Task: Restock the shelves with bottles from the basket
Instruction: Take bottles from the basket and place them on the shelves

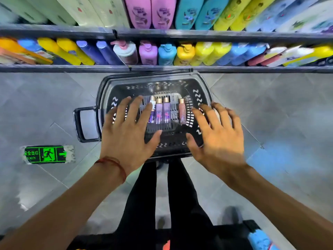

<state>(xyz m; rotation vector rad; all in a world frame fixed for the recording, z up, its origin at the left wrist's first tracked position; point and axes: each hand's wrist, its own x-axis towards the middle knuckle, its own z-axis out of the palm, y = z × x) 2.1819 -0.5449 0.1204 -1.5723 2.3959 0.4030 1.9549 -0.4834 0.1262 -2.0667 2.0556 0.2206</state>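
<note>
Above the black basket (117, 89), the left hand (126, 134) and right hand (219, 141) spread flat, each grip released; four bottles (166, 112) lie inside it, side by side.

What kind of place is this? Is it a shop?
Most likely a shop aisle: shelves packed with rows of colourful bottles, a black shopping basket on the tiled floor holding small bottles, and a green exit sign stuck on the floor.

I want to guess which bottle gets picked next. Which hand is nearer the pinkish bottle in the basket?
Right. The right hand has a fingertip just right of the pinkish bottle; the left hand lies beyond the two purple bottles, to its left.
</note>
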